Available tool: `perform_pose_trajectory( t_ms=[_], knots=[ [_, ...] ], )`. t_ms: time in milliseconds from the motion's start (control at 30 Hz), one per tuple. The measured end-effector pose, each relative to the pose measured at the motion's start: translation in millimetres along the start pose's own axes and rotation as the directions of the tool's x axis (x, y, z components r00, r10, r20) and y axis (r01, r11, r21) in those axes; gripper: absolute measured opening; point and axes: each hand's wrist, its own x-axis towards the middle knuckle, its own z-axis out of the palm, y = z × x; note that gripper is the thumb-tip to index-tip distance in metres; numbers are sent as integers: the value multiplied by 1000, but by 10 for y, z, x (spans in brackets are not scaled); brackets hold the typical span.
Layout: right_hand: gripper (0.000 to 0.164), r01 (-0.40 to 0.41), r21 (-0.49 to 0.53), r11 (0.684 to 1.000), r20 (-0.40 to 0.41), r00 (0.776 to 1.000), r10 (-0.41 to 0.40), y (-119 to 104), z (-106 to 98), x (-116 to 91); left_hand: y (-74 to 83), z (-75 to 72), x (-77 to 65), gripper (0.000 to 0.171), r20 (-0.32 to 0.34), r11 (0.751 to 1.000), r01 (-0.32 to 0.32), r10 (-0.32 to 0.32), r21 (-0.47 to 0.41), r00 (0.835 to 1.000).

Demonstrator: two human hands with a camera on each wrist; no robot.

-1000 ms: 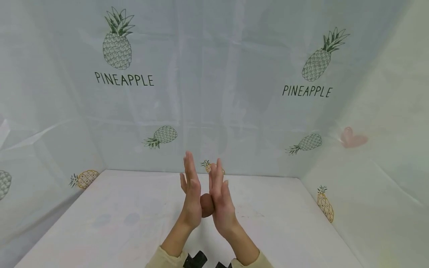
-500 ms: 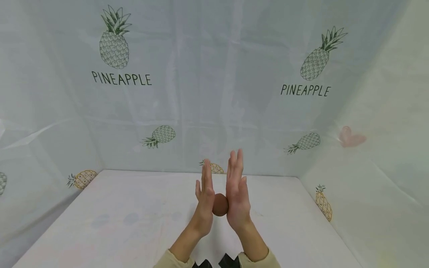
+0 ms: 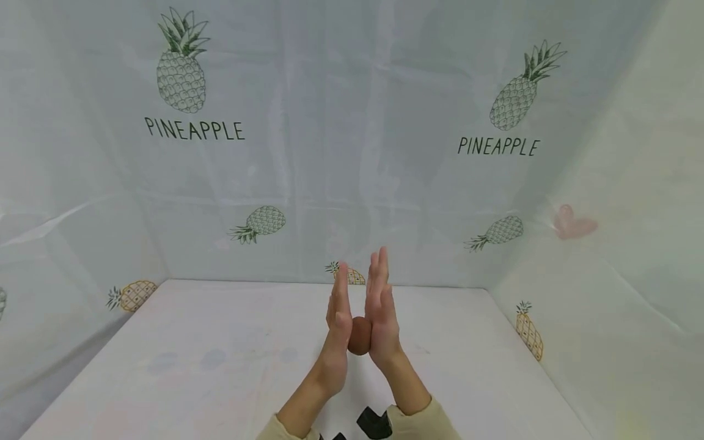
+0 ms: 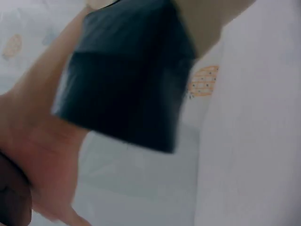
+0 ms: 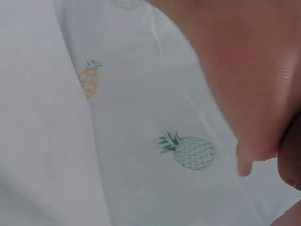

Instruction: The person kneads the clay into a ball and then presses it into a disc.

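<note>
Smooth, matte brown ball [image 3: 359, 336], roundish, was b/w the two palms, above the white tabletop [image 3: 247, 366] w/ faint blotches. L hand [image 3: 333, 345] was flat, fingers straight & pointing up, palm against the ball; R hand [image 3: 384, 324] mirrored it on the other side, also straight-fingered. Cream fabric cuffs [image 3: 423, 421] had blk angular pieces [image 3: 375, 423] alongside. Bkgd: creased, slightly shiny sheeting [image 3: 352, 134] w/ line-drawn pineapples [image 3: 181, 82].

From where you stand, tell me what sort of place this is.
Probably a makeshift recording booth: a white tabletop, pineapple-printed sheeting hung along its far edge and both sides, and a dark device by the sleeve.
</note>
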Motion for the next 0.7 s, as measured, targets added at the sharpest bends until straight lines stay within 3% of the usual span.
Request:
perform_pose_trajectory(
  t_ms=[133, 333, 467, 700],
  knots=[
    [61, -71, 51, 996, 70, 995, 67, 61, 89, -9, 37, -84, 21, 64, -31, 998, -33, 35, 44, 999],
    [60, -127, 69, 989, 161, 980, 115, 45, 229, -55, 51, -204, 71, 67, -127, 996, -11, 22, 87, 992],
    [61, -146, 75, 986, 187, 974, 130, -2, 312, -88, 65, -301, 105, 70, -180, 998, 11, 0, 63, 984],
    [61, -130, 54, 990, 196, 974, 117, -103, 394, -123, 9, -431, 158, 65, -245, 990, 45, -11, 133, 969]
  ],
)
